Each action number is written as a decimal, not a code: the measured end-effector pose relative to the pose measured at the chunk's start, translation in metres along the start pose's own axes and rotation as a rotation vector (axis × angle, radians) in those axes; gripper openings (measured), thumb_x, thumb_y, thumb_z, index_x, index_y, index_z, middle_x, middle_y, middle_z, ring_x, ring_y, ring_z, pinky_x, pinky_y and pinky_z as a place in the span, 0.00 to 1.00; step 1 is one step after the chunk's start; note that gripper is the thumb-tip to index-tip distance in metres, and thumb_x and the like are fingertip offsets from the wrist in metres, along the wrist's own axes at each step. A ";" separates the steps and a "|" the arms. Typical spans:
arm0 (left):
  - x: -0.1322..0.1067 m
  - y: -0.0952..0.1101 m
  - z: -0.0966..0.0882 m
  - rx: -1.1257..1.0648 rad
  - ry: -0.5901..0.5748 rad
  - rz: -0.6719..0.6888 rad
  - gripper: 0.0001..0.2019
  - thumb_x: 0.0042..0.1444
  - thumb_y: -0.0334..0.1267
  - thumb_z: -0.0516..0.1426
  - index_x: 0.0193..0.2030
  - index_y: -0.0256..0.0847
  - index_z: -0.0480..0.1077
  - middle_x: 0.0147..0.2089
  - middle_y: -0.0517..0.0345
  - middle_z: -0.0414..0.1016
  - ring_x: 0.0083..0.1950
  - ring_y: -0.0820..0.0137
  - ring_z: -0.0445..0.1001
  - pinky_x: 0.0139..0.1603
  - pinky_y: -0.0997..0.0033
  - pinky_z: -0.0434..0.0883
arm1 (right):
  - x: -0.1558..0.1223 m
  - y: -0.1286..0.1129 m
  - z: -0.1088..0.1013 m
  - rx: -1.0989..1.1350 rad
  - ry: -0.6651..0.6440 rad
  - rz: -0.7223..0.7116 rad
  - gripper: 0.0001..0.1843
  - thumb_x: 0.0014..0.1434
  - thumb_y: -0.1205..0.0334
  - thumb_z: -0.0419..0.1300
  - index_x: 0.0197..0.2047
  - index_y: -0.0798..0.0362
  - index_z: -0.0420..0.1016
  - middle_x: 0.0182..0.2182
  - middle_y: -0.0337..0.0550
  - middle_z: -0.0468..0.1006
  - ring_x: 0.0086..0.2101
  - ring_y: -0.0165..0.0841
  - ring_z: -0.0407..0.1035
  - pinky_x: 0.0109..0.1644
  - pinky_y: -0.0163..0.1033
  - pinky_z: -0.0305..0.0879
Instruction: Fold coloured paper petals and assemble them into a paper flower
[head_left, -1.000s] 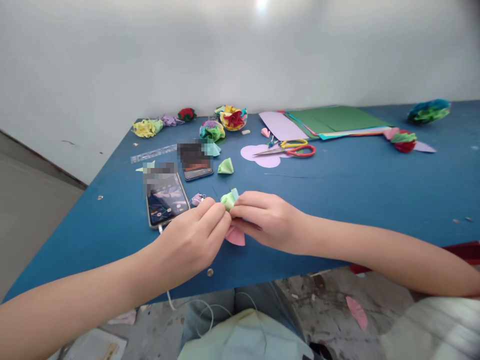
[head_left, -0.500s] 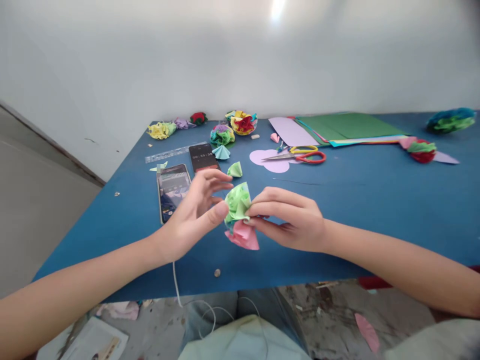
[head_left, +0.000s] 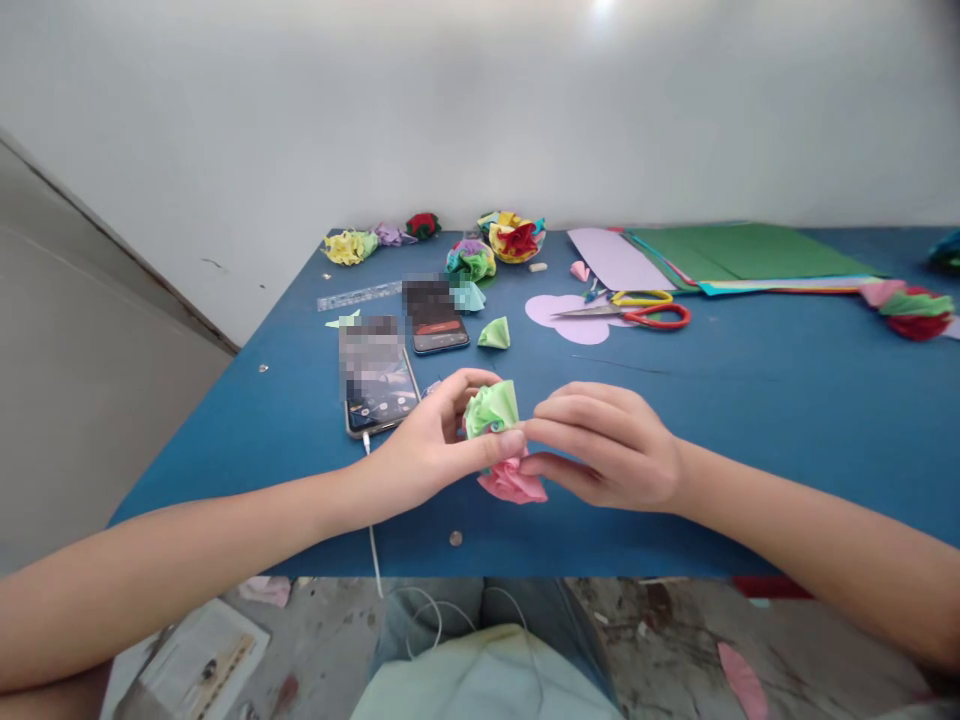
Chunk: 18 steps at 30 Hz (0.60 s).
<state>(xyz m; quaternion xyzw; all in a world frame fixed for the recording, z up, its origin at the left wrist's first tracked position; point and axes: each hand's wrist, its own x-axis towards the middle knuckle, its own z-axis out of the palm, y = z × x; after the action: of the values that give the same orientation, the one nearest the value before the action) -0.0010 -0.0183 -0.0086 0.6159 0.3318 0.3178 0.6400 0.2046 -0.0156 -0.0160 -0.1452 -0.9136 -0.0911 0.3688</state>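
Observation:
A small paper flower (head_left: 499, 440) with green folds on top and pink folds below is held just above the blue table (head_left: 750, 400), near its front edge. My left hand (head_left: 435, 445) pinches the flower from the left, thumb and fingers closed on it. My right hand (head_left: 607, 445) grips it from the right, fingers curled around the base. Both forearms reach in from the bottom corners.
Two phones (head_left: 379, 375) lie left of my hands, one on a white cable. Behind them are a ruler (head_left: 358, 296), a green paper cone (head_left: 495, 334), finished paper flowers (head_left: 514, 237), scissors (head_left: 637, 310) on a lilac cutout, and coloured paper sheets (head_left: 735, 255).
My left hand, open beside the flower half a second ago, has closed on it again. The flower is turned, with its green folds more bunched. The view has shifted left.

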 end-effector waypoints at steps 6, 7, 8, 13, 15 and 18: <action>-0.002 -0.005 0.000 0.038 -0.008 0.063 0.24 0.50 0.47 0.59 0.51 0.43 0.56 0.42 0.56 0.65 0.40 0.72 0.68 0.37 0.75 0.69 | -0.002 -0.004 -0.005 -0.099 -0.118 -0.132 0.16 0.53 0.69 0.60 0.46 0.61 0.66 0.33 0.46 0.74 0.33 0.31 0.66 0.32 0.38 0.65; -0.004 -0.003 0.000 0.038 -0.032 0.065 0.24 0.52 0.49 0.57 0.52 0.43 0.55 0.45 0.53 0.65 0.43 0.70 0.69 0.39 0.73 0.70 | -0.001 -0.005 -0.006 -0.090 -0.124 -0.137 0.15 0.54 0.69 0.60 0.45 0.61 0.67 0.33 0.46 0.74 0.33 0.31 0.66 0.31 0.38 0.65; -0.005 -0.001 -0.001 0.042 -0.053 0.071 0.23 0.55 0.50 0.54 0.53 0.43 0.55 0.48 0.51 0.65 0.45 0.68 0.69 0.41 0.71 0.70 | -0.001 -0.006 -0.006 -0.083 -0.124 -0.134 0.14 0.54 0.68 0.60 0.45 0.61 0.67 0.33 0.46 0.74 0.33 0.31 0.66 0.32 0.38 0.65; -0.006 0.004 -0.006 0.055 -0.099 0.091 0.20 0.57 0.43 0.53 0.54 0.43 0.54 0.49 0.50 0.65 0.46 0.67 0.69 0.44 0.69 0.70 | 0.000 -0.008 -0.005 -0.049 -0.082 -0.050 0.12 0.56 0.68 0.58 0.44 0.60 0.67 0.31 0.46 0.73 0.31 0.29 0.65 0.34 0.37 0.67; -0.005 0.004 -0.007 0.041 -0.090 0.092 0.18 0.57 0.41 0.53 0.53 0.43 0.56 0.46 0.52 0.65 0.43 0.69 0.68 0.42 0.71 0.69 | 0.000 -0.008 -0.004 -0.017 -0.057 0.002 0.12 0.55 0.68 0.58 0.44 0.59 0.67 0.32 0.46 0.73 0.32 0.29 0.65 0.36 0.37 0.68; -0.004 0.004 -0.008 0.056 -0.081 0.112 0.18 0.57 0.41 0.54 0.52 0.42 0.57 0.42 0.55 0.64 0.40 0.72 0.67 0.39 0.75 0.68 | 0.003 -0.008 -0.005 0.065 -0.009 0.101 0.10 0.54 0.69 0.59 0.42 0.57 0.68 0.32 0.45 0.73 0.32 0.28 0.65 0.36 0.35 0.68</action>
<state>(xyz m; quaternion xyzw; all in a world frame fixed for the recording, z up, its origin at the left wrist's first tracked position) -0.0095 -0.0168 -0.0049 0.6633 0.2795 0.3186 0.6168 0.2031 -0.0243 -0.0112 -0.1794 -0.9091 -0.0420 0.3735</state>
